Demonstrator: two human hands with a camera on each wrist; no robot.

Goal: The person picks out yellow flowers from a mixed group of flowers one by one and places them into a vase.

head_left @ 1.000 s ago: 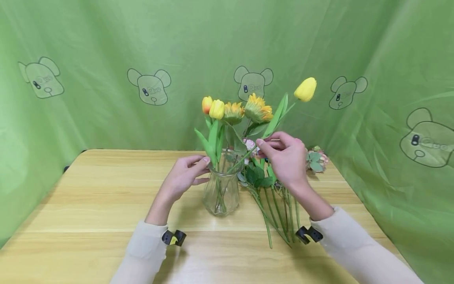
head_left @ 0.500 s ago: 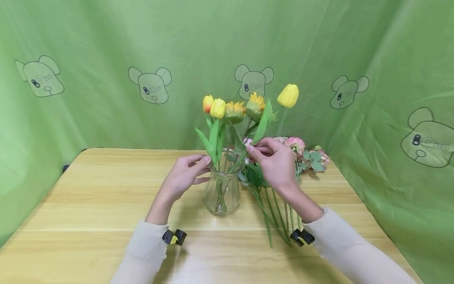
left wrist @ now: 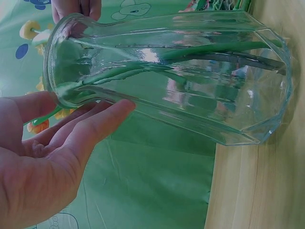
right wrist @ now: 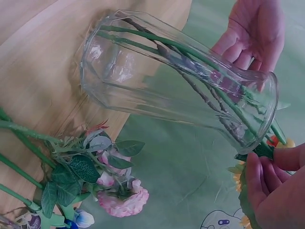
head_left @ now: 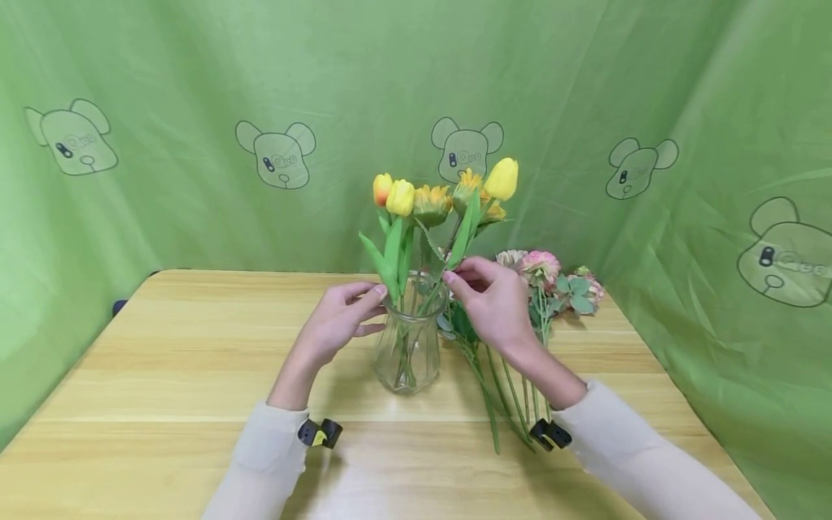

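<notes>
A clear glass vase (head_left: 406, 354) stands upright on the table, holding yellow and orange tulips (head_left: 399, 198) and orange sunflowers (head_left: 432, 206). At the left side of its neck, my left hand (head_left: 341, 314) holds on with the thumb by the rim and fingers along the glass, as the left wrist view also shows. My right hand (head_left: 497, 303) pinches the stem of a yellow tulip (head_left: 502, 180) just over the right rim, the bloom leaning right. Stems (right wrist: 190, 52) cross inside the vase in the right wrist view; that tulip's lower end is among them.
Right of the vase, several loose stems (head_left: 495, 404) lie on the wooden table (head_left: 195, 375), with pink flowers (head_left: 541, 267) at the back, partly behind my right forearm. A green cloth (head_left: 364, 72) printed with bear heads hangs around the table.
My right hand has moved left and slightly down with the yellow tulip, its bloom now closer to the other blooms and more upright. My left hand stays at the vase's neck.
</notes>
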